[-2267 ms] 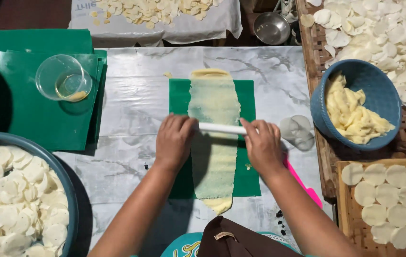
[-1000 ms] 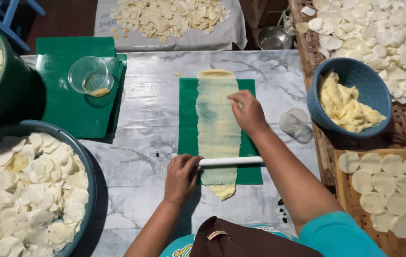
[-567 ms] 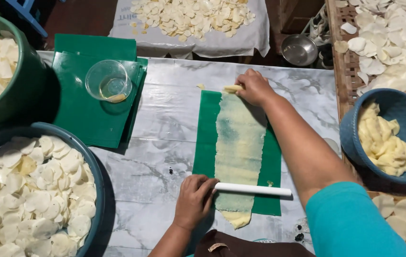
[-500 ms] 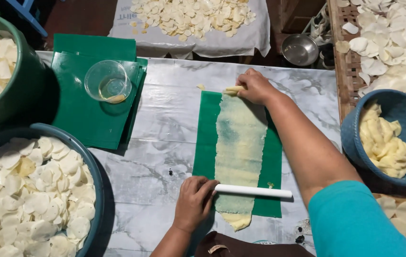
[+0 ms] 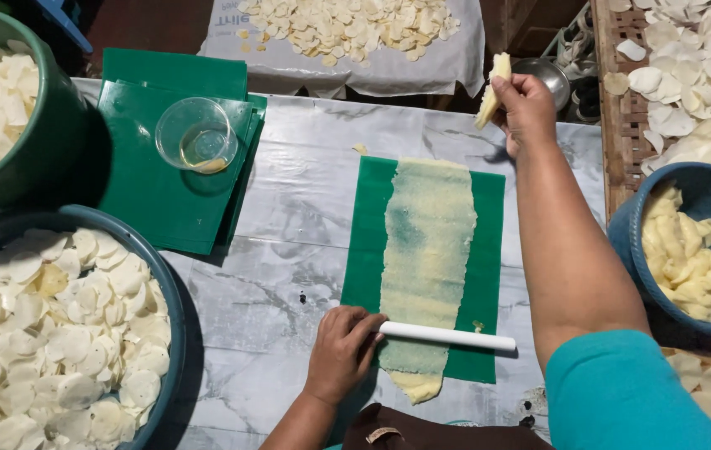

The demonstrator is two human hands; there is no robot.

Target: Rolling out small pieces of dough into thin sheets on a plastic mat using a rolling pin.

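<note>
Left hand [image 5: 340, 350] at 6 o'clock, fingers closed around the near end of a white rolling pin [image 5: 447, 336] lying across a thin dough strip [image 5: 427, 258] on a green mat [image 5: 485, 250]. Right hand [image 5: 527, 104] raised at 1 o'clock, fingertips pinched on a torn dough piece [image 5: 492, 87]. Blue bowl of dough [image 5: 697, 250] at 3 o'clock; clear cup [image 5: 196, 133] at 10 o'clock.

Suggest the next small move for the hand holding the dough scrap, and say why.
Probably carry the dough scrap in the right hand over to the blue bowl of dough lumps. It is lifted clear of the rolled sheet, whose top edge now looks even, while the left hand rests on the white roller.
</note>
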